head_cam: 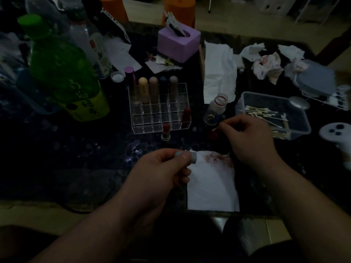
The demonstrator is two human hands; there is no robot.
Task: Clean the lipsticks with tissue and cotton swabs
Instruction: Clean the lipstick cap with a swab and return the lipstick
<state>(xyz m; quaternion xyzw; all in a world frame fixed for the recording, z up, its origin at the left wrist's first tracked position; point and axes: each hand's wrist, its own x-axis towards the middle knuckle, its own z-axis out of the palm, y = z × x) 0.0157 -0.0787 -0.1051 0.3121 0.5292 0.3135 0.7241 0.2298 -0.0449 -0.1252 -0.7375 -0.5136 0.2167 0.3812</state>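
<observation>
Nearest the front edge of the bench (pixel 76 168), a white tissue (pixel 212 186) lies flat, smeared red along its far side. Our left hand (pixel 159 168) sits at its left border, fingers curled round a small grey tube (pixel 183 155); in this dim light we cannot tell whether it is a cap or a lipstick body. Just beyond, our right hand (pixel 247 135) pinches a cotton swab (pixel 218 127) by its stick, tip pointing left. We judge the tube light, stiff and slick, best held round its barrel and away from any soft colour, which would smear or snap. Farther on, a red lipstick (pixel 166 130) stands upright before the clear rack (pixel 152 118). The swab tub (pixel 266 100) lies toward the right edge, and crumpled tissues (pixel 266 63) lie near the far right corner.
</observation>
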